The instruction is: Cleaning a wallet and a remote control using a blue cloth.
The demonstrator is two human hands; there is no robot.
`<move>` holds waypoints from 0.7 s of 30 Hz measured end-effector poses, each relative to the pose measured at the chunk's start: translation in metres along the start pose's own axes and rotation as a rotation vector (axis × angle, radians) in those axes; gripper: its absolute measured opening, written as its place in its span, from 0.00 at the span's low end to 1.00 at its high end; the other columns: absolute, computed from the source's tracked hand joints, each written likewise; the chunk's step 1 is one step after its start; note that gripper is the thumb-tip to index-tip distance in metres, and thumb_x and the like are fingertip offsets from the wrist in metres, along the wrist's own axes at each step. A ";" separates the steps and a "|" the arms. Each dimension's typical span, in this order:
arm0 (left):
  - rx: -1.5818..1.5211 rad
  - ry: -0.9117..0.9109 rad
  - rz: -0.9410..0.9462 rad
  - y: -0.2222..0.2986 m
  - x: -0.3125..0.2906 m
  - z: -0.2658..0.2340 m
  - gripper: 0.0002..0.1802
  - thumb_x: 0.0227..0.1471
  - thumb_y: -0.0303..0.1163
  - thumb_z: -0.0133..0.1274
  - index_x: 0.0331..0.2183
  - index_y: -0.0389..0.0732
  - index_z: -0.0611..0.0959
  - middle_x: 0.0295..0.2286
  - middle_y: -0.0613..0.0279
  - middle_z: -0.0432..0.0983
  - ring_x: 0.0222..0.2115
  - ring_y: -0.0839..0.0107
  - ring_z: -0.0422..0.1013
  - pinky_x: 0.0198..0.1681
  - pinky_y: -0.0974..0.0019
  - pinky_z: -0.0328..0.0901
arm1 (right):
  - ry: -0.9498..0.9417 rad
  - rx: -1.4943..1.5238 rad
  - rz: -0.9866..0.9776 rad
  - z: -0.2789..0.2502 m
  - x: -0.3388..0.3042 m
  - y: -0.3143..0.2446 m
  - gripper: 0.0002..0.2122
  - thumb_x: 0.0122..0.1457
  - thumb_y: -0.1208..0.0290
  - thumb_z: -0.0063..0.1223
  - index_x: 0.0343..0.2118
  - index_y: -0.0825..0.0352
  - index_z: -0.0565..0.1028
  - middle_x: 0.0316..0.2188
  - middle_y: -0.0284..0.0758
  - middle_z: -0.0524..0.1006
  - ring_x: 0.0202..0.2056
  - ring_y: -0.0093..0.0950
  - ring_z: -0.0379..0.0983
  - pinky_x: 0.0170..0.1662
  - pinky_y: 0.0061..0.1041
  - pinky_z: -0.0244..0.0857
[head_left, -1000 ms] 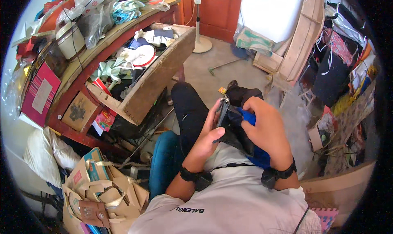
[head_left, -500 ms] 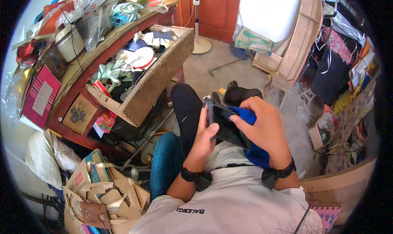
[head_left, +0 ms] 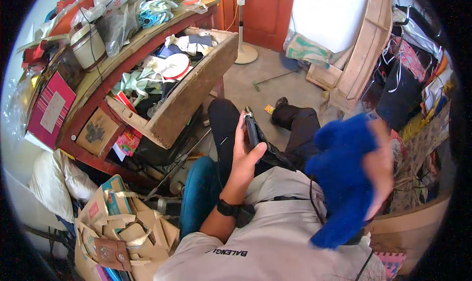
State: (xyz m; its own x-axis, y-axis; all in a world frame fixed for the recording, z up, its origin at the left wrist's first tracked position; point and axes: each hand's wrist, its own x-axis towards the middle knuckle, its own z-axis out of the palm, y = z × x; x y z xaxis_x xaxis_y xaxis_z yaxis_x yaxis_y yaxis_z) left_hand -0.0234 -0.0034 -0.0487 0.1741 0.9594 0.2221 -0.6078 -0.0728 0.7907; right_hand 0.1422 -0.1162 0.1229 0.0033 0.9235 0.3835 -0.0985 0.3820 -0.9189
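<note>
A: Hands?
B: Left hand [head_left: 242, 158] grips a black pouch [head_left: 252, 133] by its side, mid-view. Right hand [head_left: 381, 168] is holding a bunched blue cloth [head_left: 341, 168], off to the right; exact finger grip too blurred to tell.
A: Handling?
B: Cloth likely light, soft: grab a bunched fold. Pouch probably floppy below, stiffer up top: hold there.
A: Further out?
B: Open drawer [head_left: 196, 94], upper left.

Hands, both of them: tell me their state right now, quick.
Left hand: closed, holding a black pouch.
Right hand: blurred, holding a blue cloth.
</note>
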 end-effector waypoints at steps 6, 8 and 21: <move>0.016 0.099 -0.028 0.013 -0.002 0.002 0.49 0.50 0.31 0.57 0.66 0.41 0.49 0.63 0.52 0.49 0.63 0.62 0.48 0.65 0.61 0.43 | -0.377 -0.103 0.551 0.020 0.014 0.061 0.18 0.61 0.74 0.50 0.53 0.71 0.71 0.48 0.40 0.75 0.51 0.27 0.70 0.56 0.28 0.61; -0.021 0.113 0.012 0.010 -0.001 -0.001 0.48 0.50 0.30 0.57 0.66 0.41 0.49 0.63 0.52 0.50 0.63 0.61 0.49 0.65 0.61 0.44 | -0.374 -0.238 0.363 0.015 0.018 0.078 0.17 0.61 0.74 0.50 0.53 0.72 0.71 0.48 0.41 0.75 0.50 0.29 0.71 0.56 0.28 0.62; -0.064 -0.031 0.131 0.012 -0.005 0.009 0.58 0.42 0.38 0.66 0.66 0.39 0.49 0.54 0.59 0.57 0.56 0.66 0.57 0.60 0.65 0.53 | -0.490 -0.765 0.020 0.016 0.021 0.081 0.21 0.56 0.69 0.46 0.53 0.69 0.69 0.50 0.52 0.73 0.51 0.48 0.70 0.54 0.39 0.66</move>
State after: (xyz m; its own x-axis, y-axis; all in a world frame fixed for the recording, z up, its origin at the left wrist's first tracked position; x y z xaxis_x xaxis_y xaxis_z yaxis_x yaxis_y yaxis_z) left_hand -0.0245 -0.0119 -0.0347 0.1135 0.9339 0.3389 -0.6748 -0.1779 0.7162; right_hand 0.1179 -0.0665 0.0576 -0.4317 0.8790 0.2024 0.5946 0.4461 -0.6689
